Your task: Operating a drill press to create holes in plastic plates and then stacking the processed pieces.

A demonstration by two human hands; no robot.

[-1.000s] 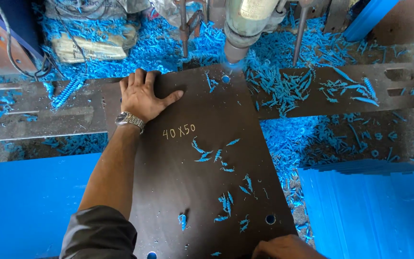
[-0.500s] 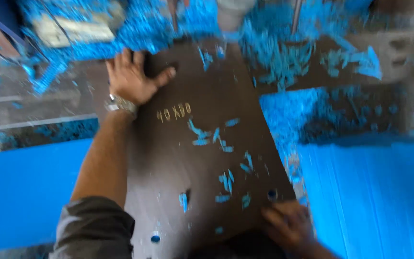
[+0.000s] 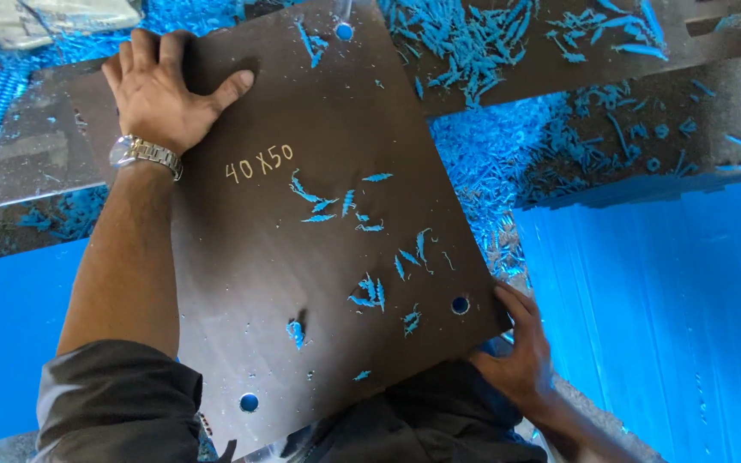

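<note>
Since the earlier view, the dark brown rectangular steel plate (image 3: pixel 319 223) has slid nearer the person and turned slightly. Left hand (image 3: pixel 165 90) lies flat on the far-left corner, fingers spread. Right hand (image 3: pixel 521 351) grips the near-right edge, fingers apparently curled beneath, beside a drilled hole (image 3: pixel 460 304). Long axis runs diagonally between the hands; blue swarf (image 3: pixel 473 159) surrounds the plate.

My left hand (image 3: pixel 169 94) lies flat, fingers spread wide, arm stretched out straight. My right hand (image 3: pixel 516 356) is down low, fingers curled around an edge.
</note>
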